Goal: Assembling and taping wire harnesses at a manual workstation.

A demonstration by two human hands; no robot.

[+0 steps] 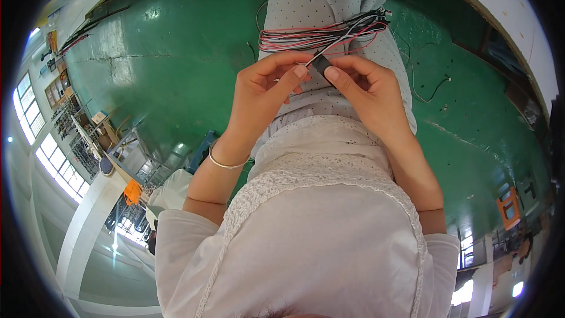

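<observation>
Across my lap, on grey dotted trousers, lies a bundle of thin red, black and white wires. My left hand pinches one or more thin wires between thumb and forefinger, a bangle on its wrist. Close beside it, my right hand grips a flat black strip that looks like tape or sleeving, thumb on top. The strip's upper end meets the wires near my left fingertips; whether it is wrapped round them I cannot tell. Small connector ends show at the bundle's right end.
Green floor spreads below on both sides. A loose wire with a small plug hangs to the right of my knee. Pale table edges curve past at the upper corners. An orange stool stands at the right, with shelving and frames at far left.
</observation>
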